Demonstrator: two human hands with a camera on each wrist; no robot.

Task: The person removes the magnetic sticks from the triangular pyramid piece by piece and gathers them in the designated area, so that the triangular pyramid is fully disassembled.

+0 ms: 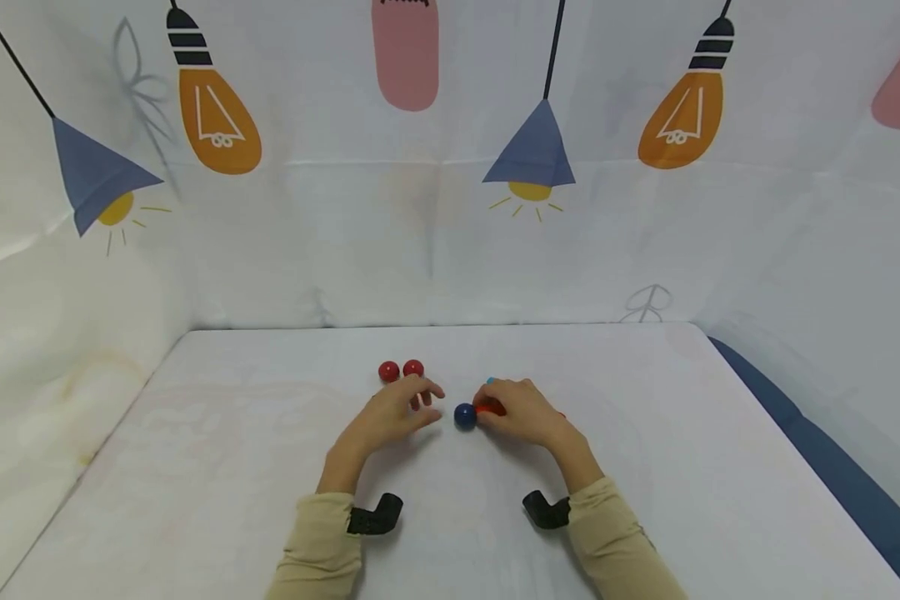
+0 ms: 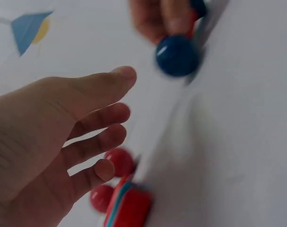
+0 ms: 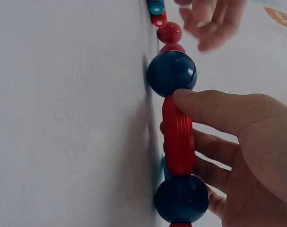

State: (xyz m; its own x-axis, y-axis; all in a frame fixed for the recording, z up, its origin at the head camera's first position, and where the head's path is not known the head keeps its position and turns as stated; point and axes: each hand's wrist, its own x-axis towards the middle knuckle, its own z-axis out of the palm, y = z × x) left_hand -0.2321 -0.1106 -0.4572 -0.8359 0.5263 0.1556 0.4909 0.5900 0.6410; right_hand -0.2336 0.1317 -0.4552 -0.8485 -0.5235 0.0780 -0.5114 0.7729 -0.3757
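Observation:
My right hand (image 1: 523,408) pinches a toy like a small dumbbell: a ribbed red bar (image 3: 178,137) with a dark blue ball (image 3: 172,73) at one end and a second blue ball (image 3: 182,198) at the other. The thumb lies along the bar near the first ball, with fingers behind it. To the left, my left hand (image 1: 392,410) holds nothing, its fingers loosely spread and bent. Close by its fingertips are a red ball (image 2: 119,161), another red ball (image 2: 101,197) and a red piece with a teal stripe (image 2: 129,208).
The white table (image 1: 232,467) has its far edge against a cloth wall (image 1: 345,233) printed with lamps and bulbs. A teal bit (image 1: 491,381) shows just behind the right hand. Black wrist mounts (image 1: 375,514) stick inward from both sleeves.

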